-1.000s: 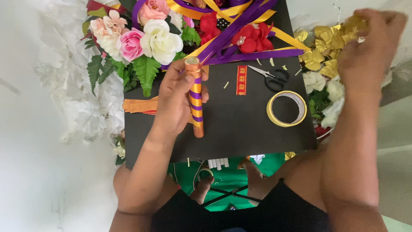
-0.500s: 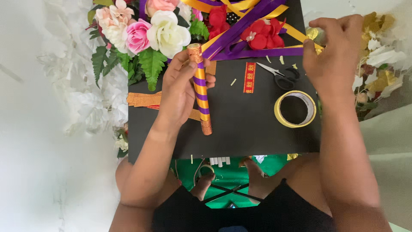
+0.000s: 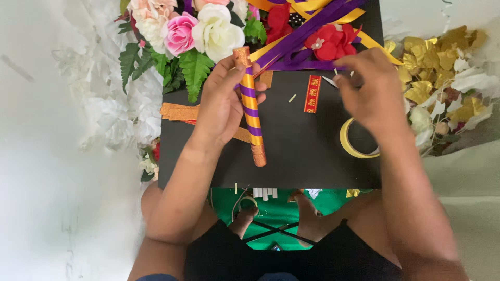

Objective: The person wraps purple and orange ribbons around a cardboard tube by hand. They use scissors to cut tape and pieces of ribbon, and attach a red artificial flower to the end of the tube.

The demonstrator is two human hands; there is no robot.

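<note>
My left hand (image 3: 221, 106) grips a stick (image 3: 252, 117) wrapped in a spiral of purple and gold ribbon, with copper-coloured ends. The stick lies lengthwise over a black board (image 3: 302, 156) on my lap. The purple and yellow ribbons (image 3: 312, 21) run from its top end to the upper right. My right hand (image 3: 370, 88) hovers over the board's upper right, fingers curled down and blurred. A small pale sliver and a scissors tip (image 3: 328, 80) show at its fingertips. Whether it holds either one is unclear.
A yellow tape ring (image 3: 346, 143) lies partly under my right wrist, with a short red patterned strip (image 3: 312, 93) to its left. Orange glitter strips (image 3: 177, 111) lie at the board's left. Artificial flowers (image 3: 208, 31) lie above, gold leaves (image 3: 442, 67) to the right, and green cloth (image 3: 276, 213) below.
My right hand has come back from the gold leaves at the far right and down to the scissors' spot on the board. My left hand still holds the stick.
</note>
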